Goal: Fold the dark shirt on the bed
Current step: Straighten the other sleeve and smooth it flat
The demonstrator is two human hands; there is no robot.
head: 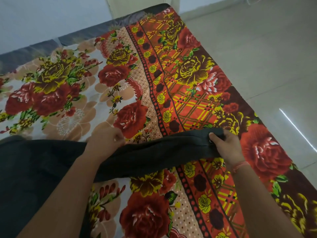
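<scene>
Where the bulk of the dark charcoal cloth shirt [34, 169] lies heaped at the near left of the bed, over the red-and-yellow rose-printed bedsheet [188, 93], a narrower band of it runs off to the right. Long axis of that band: left to right across the view, rising slightly toward its far right end. Left forearm crosses over the cloth. Left hand [106, 140] sits at the band's far edge, just where band meets bulk, fingers curled in. Whether those fingers pinch cloth or only lie on the sheet cannot be told, as the fingertips are tucked from view. Band sags a little between the two hands, with its lower edge on the sheet. Right hand [224, 145] grips the band's right end, thumb on top and fingers wrapped round the far side, cloth bunched in the grasp. Pinkish thread band [240, 165] on that wrist. Pale tiled floor [257, 48] beyond the bed's right edge. Judgement: most of the shirt lies left of both hands, so the free end is the right one, and the right hand has it. The fold likely turns on carrying that end leftward over the bulk, with the left hand as anchor at the crease. Left hand is nearer the garment's body, right hand nearer its end. Risk: the band twists if the left edge is not held.
</scene>
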